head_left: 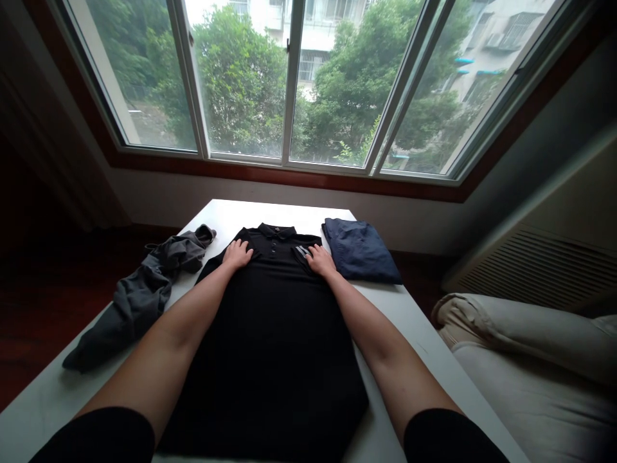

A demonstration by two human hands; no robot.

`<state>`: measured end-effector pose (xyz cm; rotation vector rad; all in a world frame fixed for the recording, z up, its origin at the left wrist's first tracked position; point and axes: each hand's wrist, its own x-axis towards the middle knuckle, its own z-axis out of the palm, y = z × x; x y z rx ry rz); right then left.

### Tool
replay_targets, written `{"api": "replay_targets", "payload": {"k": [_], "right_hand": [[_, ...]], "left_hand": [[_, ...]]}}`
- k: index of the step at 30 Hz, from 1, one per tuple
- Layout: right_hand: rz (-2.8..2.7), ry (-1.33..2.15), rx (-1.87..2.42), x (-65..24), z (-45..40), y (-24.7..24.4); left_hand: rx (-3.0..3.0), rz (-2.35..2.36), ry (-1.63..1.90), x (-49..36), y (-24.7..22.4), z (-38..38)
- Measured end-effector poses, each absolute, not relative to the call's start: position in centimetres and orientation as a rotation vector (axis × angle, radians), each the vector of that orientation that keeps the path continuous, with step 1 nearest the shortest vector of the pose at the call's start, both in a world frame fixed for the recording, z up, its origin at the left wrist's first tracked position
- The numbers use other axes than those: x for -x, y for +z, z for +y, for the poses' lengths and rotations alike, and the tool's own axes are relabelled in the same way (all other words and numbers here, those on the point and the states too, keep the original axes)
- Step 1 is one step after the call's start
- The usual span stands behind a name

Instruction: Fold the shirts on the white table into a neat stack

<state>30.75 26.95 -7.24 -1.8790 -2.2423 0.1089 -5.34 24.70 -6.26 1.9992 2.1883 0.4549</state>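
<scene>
Where both your arms reached forward over the white surface (395, 334), the black polo shirt (274, 360) lay between them, front upward, with its collar (284, 233) toward the window (245, 96) and its body spread toward you. This placement probably served to bring both shoulders within reach at once and to keep the long body smooth. Your left hand (238, 254) rested on the cloth beside one shoulder with fingers extended, its grip open. Your right hand (321, 259) touched the opposite side at a striped cuff (301, 251), which lay turned in over the chest; you could not tell from this view whether that grip pinched the cloth or only pressed it. The even placing of your hands presumably held the upper part level.

Of the edges, the left was occupied by a crumpled grey garment (142, 292), part of which appeared to reach past it; at the far right, a folded navy garment (364, 251) extended to the right edge, close by your right hand. Open room remained beyond the collar, in a strip right of the shirt, and at the near left corner. The hem lay low in view, with the near edge unseen.
</scene>
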Motion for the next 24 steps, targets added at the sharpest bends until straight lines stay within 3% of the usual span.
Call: {"api": "replay_targets", "payload": {"k": [13, 24], "right_hand": [[-2.251, 0.062, 1.891, -30.7, 27.5, -6.7], [-2.436, 0.242, 1.815, -29.6, 29.1, -6.6]], "left_hand": [[-1.947, 2.385, 0.407, 6.1, -6.9, 26.5], [-2.117, 2.100, 0.168, 6.2, -7.0, 27.4]]}}
